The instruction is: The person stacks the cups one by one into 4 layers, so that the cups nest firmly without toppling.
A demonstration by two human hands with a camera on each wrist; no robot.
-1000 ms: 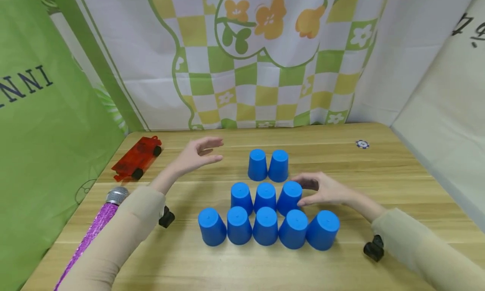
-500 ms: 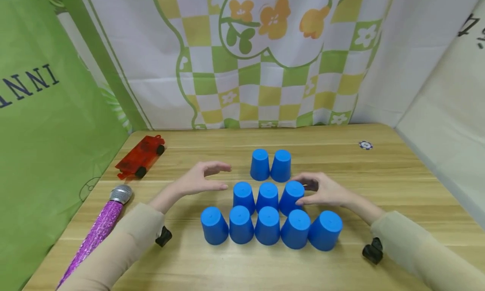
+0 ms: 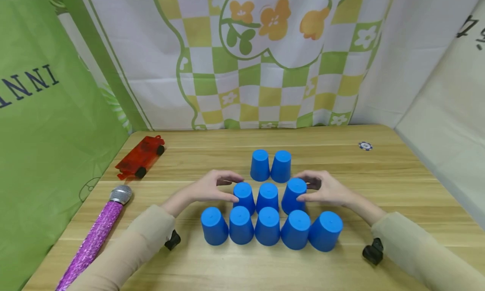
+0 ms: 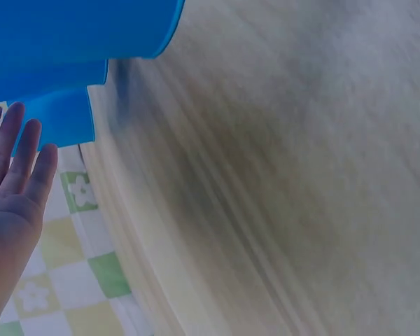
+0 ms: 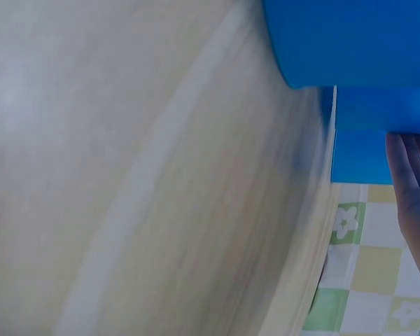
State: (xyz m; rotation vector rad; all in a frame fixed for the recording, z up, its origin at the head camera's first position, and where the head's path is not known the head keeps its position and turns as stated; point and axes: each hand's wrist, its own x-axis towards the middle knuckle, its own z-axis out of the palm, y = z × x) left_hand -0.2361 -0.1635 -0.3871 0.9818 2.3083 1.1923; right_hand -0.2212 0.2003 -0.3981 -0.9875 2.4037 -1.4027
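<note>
Flanking the middle row's centre cup, the right hand is pinching the right cup and the left hand, loosely spread, is spanning the left cup, contact unclear; gripping is seemingly underway, next calling for even pressure.

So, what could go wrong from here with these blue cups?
In the middle row, the right hand holds the right cup, just behind the front row; moving it might knock that row. The left hand is at the left cup; pushing it sideways could bump the centre cup.
</note>
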